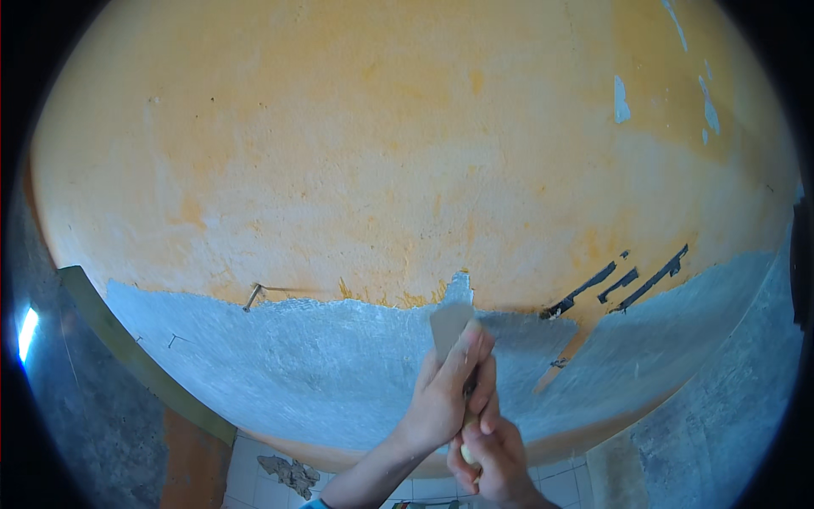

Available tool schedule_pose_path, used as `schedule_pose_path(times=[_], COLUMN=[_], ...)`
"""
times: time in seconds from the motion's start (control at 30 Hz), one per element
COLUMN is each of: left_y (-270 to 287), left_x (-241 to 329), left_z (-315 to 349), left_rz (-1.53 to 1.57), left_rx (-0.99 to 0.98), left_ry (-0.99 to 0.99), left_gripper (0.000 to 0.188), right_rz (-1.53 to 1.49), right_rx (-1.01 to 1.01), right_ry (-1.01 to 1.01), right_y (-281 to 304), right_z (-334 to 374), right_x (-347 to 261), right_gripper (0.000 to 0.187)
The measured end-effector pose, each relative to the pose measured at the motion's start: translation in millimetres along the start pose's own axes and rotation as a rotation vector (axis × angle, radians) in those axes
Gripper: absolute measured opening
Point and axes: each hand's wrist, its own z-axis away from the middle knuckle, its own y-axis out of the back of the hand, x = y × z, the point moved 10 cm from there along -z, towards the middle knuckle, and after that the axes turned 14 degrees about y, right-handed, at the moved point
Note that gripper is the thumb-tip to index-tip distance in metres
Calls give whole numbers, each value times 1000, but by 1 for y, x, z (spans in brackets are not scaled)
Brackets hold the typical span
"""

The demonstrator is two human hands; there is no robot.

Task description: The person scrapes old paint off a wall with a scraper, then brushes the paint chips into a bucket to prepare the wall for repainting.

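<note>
Both my hands are on one scraper [448,329] with a broad, flat, greyish blade. My left hand [445,394] wraps round it just below the blade, thumb and fingers up along the neck. Lower down, my right hand [494,458] is closed on the pale yellow handle [469,455]. The blade points up at the wall, overlapping the ragged lower edge of the orange-yellow paint [381,187]. Just above the blade, a small notch of bare grey surface [459,287] cuts into the paint. Whether the blade touches the wall is hard to tell.
Bare blue-grey wall [288,356] spans the lower part. A nail [253,296] sticks out at left. Dark strips [649,280] mark the paint at right. Grey flakes [288,475] lie on the white tiled floor [246,458]. An olive-green edge [144,365] runs along the left.
</note>
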Motion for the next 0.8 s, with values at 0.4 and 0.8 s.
schedule_pose_path(times=[0.4, 0.8], left_y=[-3, -2], left_x=[12, 7], left_z=[3, 1], left_rz=[-2, 9], left_rx=[-6, -11], left_ry=[-65, -56], left_gripper=[32, 31], right_rz=[-59, 10], right_rx=[-43, 49], right_ry=[14, 39], right_y=[-5, -1], right_z=[-4, -2], right_x=[-8, -1], right_gripper=[31, 33])
